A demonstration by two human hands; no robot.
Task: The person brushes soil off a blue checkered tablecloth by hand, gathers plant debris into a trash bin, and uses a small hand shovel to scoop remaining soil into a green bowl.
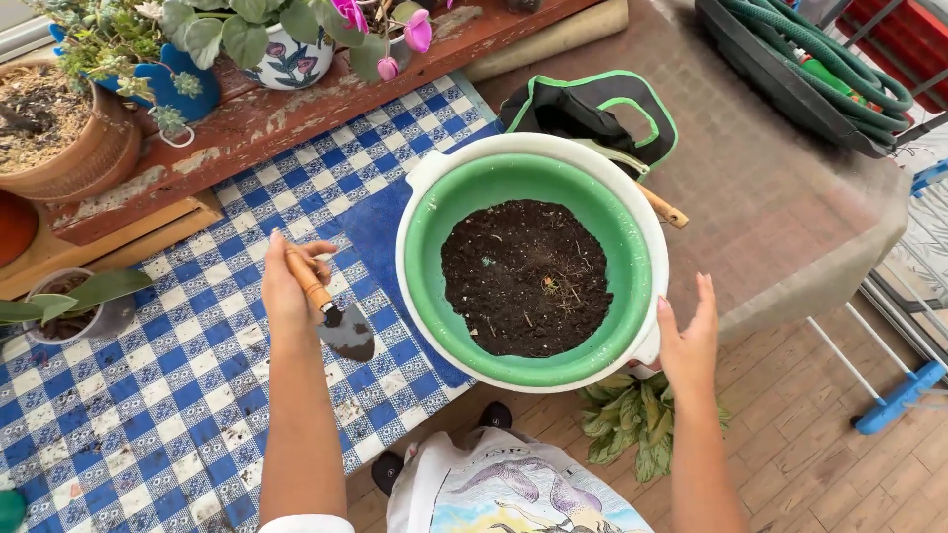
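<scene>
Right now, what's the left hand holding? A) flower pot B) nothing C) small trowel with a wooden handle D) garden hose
C: the left hand is closed around the wooden handle of a small trowel, its soil-smeared metal blade over the blue checked cloth, left of the green basin.

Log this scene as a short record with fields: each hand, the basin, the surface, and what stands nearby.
left hand: grips a small trowel by its wooden handle, blade down over the cloth
right hand: open, against the basin's rim
basin: green, round, holds dark soil
surface: blue checked cloth
nearby: potted plants, coiled hose, black-and-green bag
</scene>
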